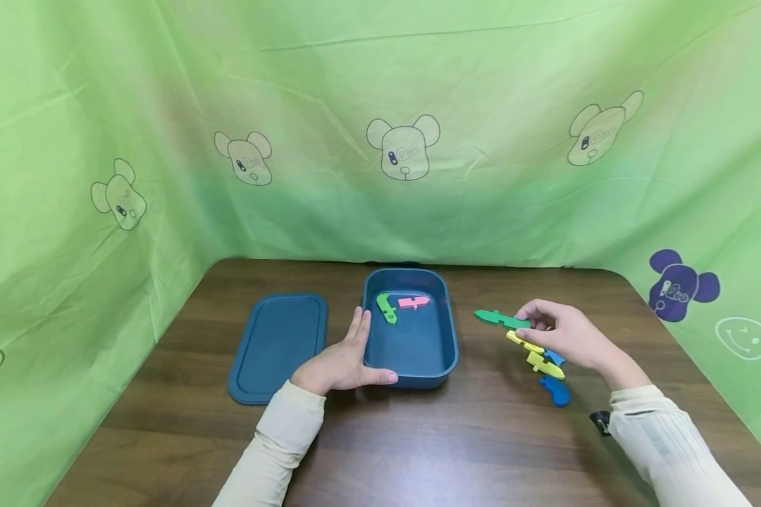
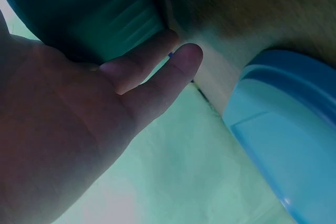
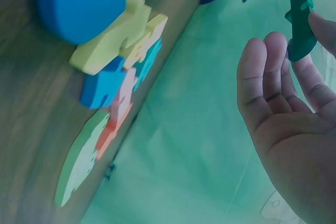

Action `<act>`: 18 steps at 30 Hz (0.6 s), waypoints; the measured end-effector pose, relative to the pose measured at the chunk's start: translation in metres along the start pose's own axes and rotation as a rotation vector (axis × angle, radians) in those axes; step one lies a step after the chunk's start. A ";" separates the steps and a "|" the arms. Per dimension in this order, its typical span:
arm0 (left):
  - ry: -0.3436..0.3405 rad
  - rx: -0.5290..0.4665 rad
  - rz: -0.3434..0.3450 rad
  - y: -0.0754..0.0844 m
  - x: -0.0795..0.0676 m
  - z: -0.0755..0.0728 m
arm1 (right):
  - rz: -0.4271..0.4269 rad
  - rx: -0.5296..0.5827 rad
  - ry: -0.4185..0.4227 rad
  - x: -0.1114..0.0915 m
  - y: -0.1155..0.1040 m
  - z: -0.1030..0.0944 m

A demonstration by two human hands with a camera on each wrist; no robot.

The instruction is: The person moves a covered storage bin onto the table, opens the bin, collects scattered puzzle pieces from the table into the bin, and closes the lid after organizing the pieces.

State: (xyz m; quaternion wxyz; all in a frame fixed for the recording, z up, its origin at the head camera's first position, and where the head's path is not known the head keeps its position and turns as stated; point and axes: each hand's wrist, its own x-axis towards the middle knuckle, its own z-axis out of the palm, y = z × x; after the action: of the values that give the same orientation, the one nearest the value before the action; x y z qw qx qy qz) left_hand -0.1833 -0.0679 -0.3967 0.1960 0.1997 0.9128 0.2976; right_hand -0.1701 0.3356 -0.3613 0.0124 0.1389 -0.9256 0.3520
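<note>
My right hand (image 1: 564, 334) pinches a flat, notched green piece (image 1: 496, 318) between thumb and fingers, raised above the table in the right wrist view. Under and beside this hand lie two yellow pieces (image 1: 547, 365) and a rounded blue piece (image 1: 555, 391). The right wrist view also shows a light green piece (image 3: 79, 161), a pink one (image 3: 124, 94) and an orange one (image 3: 113, 132) there. My left hand (image 1: 339, 362) rests against a blue box (image 1: 412, 348), fingers straight along its left wall, thumb at the front rim. Inside lie a green piece (image 1: 387, 310) and a pink piece (image 1: 413, 302).
A flat blue lid (image 1: 279, 348) lies on the wooden table (image 1: 406, 451), left of the box. Green cloth (image 1: 406, 225) with printed bear heads hangs behind and at both sides. A small black object (image 1: 600, 422) shows beside the right sleeve.
</note>
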 end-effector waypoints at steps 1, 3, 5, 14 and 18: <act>-0.001 0.000 -0.001 0.000 0.000 0.000 | -0.001 0.003 -0.008 0.002 -0.001 0.001; 0.000 0.001 -0.001 0.000 0.001 -0.001 | -0.004 0.003 -0.021 0.006 -0.004 0.003; 0.002 0.002 -0.001 0.000 0.001 -0.001 | -0.010 0.001 -0.030 0.010 -0.009 0.005; -0.003 0.005 -0.008 0.000 0.001 -0.001 | -0.040 -0.031 -0.057 0.027 -0.027 0.014; -0.001 0.002 -0.018 0.000 0.001 -0.002 | -0.073 -0.033 -0.057 0.038 -0.032 0.021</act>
State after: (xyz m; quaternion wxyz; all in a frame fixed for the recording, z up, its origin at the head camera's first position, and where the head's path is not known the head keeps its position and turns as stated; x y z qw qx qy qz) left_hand -0.1848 -0.0684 -0.3950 0.1988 0.1920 0.9148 0.2947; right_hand -0.1965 0.2895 -0.3512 0.0011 0.1825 -0.9255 0.3319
